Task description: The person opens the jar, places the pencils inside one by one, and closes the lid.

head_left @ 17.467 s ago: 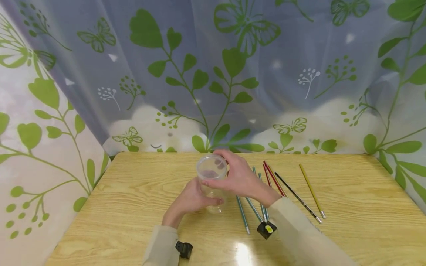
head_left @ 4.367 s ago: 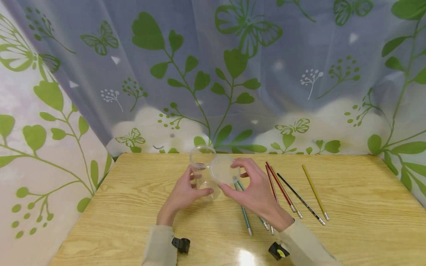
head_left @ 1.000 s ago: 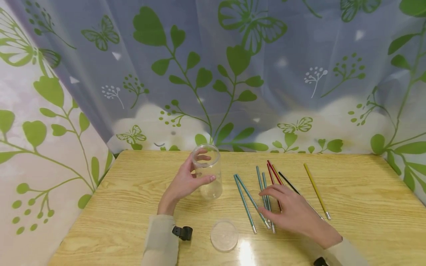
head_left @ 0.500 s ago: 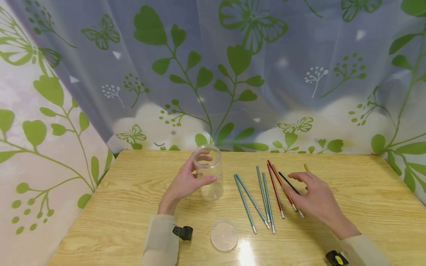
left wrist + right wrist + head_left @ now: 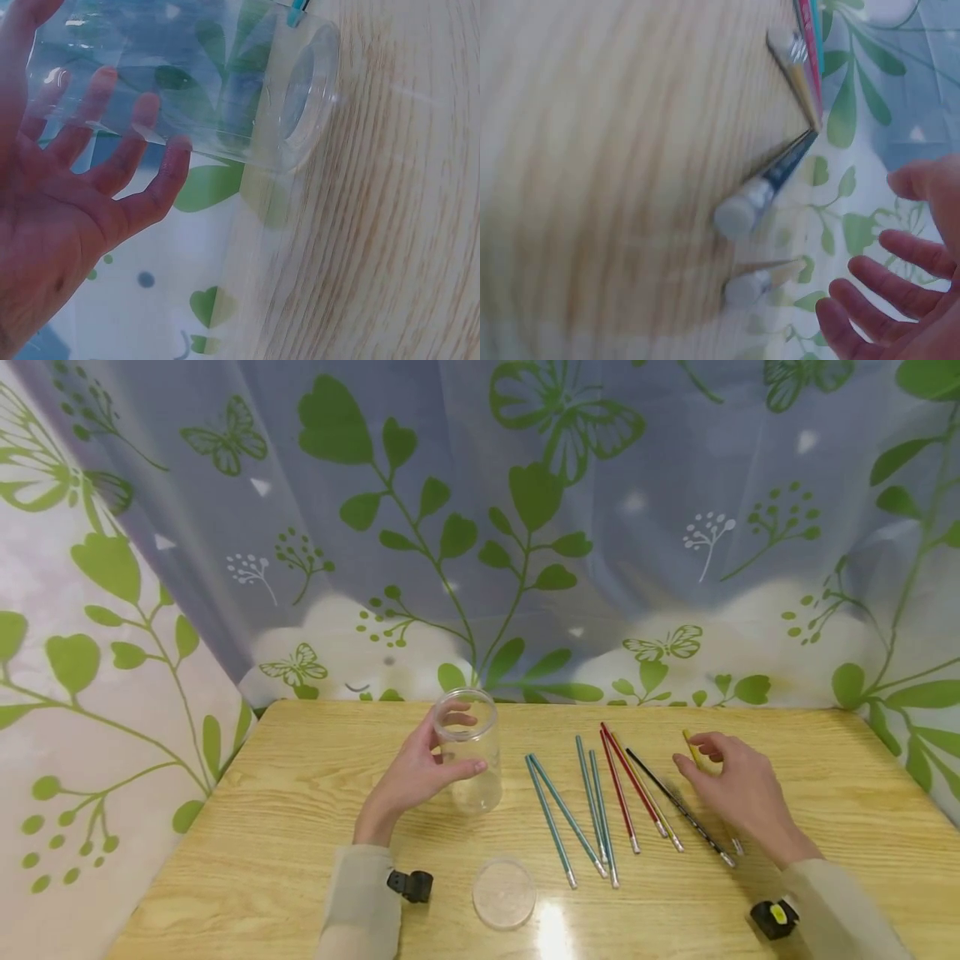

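Note:
My left hand (image 5: 420,772) grips a clear plastic jar (image 5: 478,781) from its left side, thumb across the front and fingers behind. The jar stands upright with no lid on its mouth. In the left wrist view the fingers curve along the jar's clear wall (image 5: 225,97). My right hand (image 5: 742,789) hovers over the yellow pencil (image 5: 692,745), hiding its middle. Nothing shows between its parted fingers in the right wrist view, where the black pencil (image 5: 780,169) lies beside it. The round clear lid (image 5: 504,894) lies flat in front of the jar.
Between jar and right hand lie several teal pencils (image 5: 551,818), two red pencils (image 5: 619,793) and a gold pencil (image 5: 670,833), eraser ends toward me. The wooden table (image 5: 300,827) meets a leaf-printed curtain (image 5: 450,610) at its back edge.
Earlier both hands held the lidded jar; the lid came off in my right hand and now lies on the table. Lately the right hand has moved rightward, from the teal pencils to the yellow one.

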Tool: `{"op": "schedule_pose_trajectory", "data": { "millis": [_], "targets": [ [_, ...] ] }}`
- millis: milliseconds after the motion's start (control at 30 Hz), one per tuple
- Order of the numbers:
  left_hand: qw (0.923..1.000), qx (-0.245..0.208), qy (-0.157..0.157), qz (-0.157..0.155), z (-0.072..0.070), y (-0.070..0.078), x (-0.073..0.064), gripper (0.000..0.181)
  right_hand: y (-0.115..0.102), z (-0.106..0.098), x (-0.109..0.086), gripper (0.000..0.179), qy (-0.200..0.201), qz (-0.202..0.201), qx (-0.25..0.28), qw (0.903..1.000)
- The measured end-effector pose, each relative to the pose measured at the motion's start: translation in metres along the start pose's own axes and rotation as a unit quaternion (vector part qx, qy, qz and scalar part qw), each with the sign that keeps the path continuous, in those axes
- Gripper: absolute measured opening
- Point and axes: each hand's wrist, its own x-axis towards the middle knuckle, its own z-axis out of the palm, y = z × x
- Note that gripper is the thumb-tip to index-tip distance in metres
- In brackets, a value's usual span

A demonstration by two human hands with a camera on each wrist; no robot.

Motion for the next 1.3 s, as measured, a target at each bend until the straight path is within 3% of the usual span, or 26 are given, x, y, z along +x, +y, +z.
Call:
{"op": "schedule_pose_trajectory", "data": {
  "millis": [233, 633, 967, 1300],
  "targets": [
    [1.0, -0.006, -0.002, 0.003, 0.0, -0.002, 0.001, 0.075, 0.015, 0.0, 0.009, 0.054, -0.042, 0.029, -0.012, 0.9987],
    [1.0, 0.0, -0.004, 0.0, -0.001, 0.0, 0.0, 0.076, 0.032, 0.005, 0.024, 0.058, -0.09, 0.025, -0.018, 0.9955],
    [1.0, 0.008, -0.002, -0.004, 0.0, 0.0, 0.0, 0.076, 0.032, 0.009, 0.031, 0.043, -0.089, 0.021, -0.018, 0.9957],
    [1.0, 0.007, -0.005, -0.004, -0.001, 0.0, 0.001, 0.077, 0.025, 0.008, 0.035, 0.036, -0.118, 0.027, -0.02, 0.9924]
  ]
}}
